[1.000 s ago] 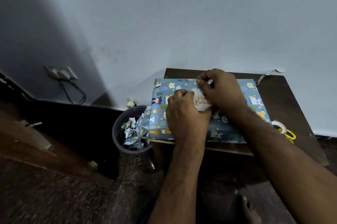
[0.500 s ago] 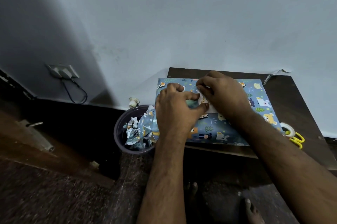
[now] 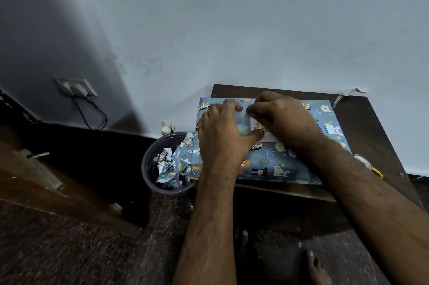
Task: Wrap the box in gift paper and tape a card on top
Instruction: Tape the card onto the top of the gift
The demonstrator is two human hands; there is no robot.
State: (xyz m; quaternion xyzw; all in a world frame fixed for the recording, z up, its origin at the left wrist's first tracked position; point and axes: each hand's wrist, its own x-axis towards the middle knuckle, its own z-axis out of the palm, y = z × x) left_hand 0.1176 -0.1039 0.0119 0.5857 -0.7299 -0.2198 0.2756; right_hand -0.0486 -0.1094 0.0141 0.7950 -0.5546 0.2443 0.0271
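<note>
The head view looks down on a dark brown wooden table (image 3: 362, 122) that stands against a pale blue-grey wall (image 3: 232, 29). On the table lies the flat box wrapped in blue gift paper with cartoon animals (image 3: 274, 164); its left end sticks out a little over the left edge of the table. On top of the box, near the middle, is a small white card with gold lettering (image 3: 257, 126), mostly hidden under the hands.

The left hand (image 3: 222, 131) rests on the box with fingers curled, and its thumb presses on the lower edge of the card. The right hand (image 3: 285, 120) has its fingertips bent down on the upper edge of the card; whether they pinch a piece of tape I cannot tell.

Just beside the left end of the box, on the floor, stands a round dark purple bin (image 3: 151, 168). Inside are crumpled scraps of the same blue paper (image 3: 174, 164), rising up to the rim.

At the right edge of the table, half hidden by the right forearm, lie a white tape roll (image 3: 363, 160) and something yellow (image 3: 377, 172). The far right corner of the table is bare.
</note>
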